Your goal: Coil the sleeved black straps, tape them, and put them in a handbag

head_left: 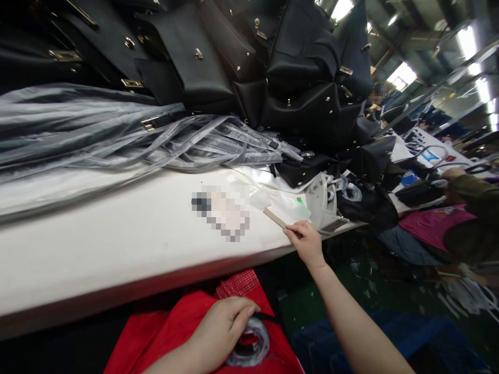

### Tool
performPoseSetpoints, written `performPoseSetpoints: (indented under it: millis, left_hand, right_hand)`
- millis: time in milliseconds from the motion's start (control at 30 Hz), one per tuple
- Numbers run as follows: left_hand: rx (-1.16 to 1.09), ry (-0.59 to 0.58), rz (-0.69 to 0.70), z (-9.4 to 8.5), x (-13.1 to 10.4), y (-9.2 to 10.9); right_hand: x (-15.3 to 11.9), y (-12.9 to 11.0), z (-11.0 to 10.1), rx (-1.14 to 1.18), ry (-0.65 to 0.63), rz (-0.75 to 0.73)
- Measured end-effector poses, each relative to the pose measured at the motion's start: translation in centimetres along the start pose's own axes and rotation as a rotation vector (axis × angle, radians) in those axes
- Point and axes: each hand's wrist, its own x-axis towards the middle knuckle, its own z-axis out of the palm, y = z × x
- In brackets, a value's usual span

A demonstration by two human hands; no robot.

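Low over my lap, my left hand (222, 330) is closed round a coiled strap wrapped in clear plastic (262, 345). A thin black end of the strap sticks out beside my thumb. My right hand (307, 243) reaches to the table's near edge at the right and pinches one end of a flat tan strip (273, 217). The strip's far end points up and left over the white tabletop (117, 234). Just past it lies clear plastic film (268, 195). A blurred-out pinkish object (226, 213) lies on the table left of the strip.
Black handbags (195, 62) with gold-coloured fittings are piled along the back. Long plastic-wrapped straps (163, 140) lie in front of them. A pale container (317, 200) stands beyond my right hand, with another coiled strap (351, 192) beside it. At far right a person's sleeve (475, 192) shows.
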Motion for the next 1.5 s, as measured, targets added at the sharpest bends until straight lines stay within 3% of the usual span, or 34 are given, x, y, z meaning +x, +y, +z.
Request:
performPoseSetpoints:
  millis: [100, 300, 600, 833, 1033, 1267, 1500]
  left_hand:
    - [-0.002, 0.008, -0.008, -0.1, 0.2, 0.0]
    - [0.005, -0.015, -0.016, -0.1, 0.7, 0.3]
    - [0.000, -0.015, -0.012, -0.1, 0.9, 0.3]
    - [0.027, -0.009, -0.003, 0.0, 0.8, 0.6]
    - [0.055, 0.010, 0.020, 0.1, 0.6, 0.9]
    - [0.061, 0.029, 0.061, 0.3, 0.3, 1.1]
    - [0.072, 0.038, 0.055, 0.2, -0.3, 1.3]
  right_hand:
    - [0.1, 0.2, -0.1, 0.129, -0.001, 0.072]
    - [1.5, 0.1, -1.6, 0.169, -0.216, 0.204]
    - [3.0, 0.9, -2.6, 0.148, -0.388, 0.139]
    - [3.2, 1.2, -2.0, 0.242, -0.376, 0.283]
    - [3.5, 1.2, -2.1, 0.176, -0.400, 0.290]
    - [3.6, 0.8, -2.1, 0.089, -0.420, 0.164]
    - [2.8, 0.4, -2.3, -0.189, -0.406, -0.150]
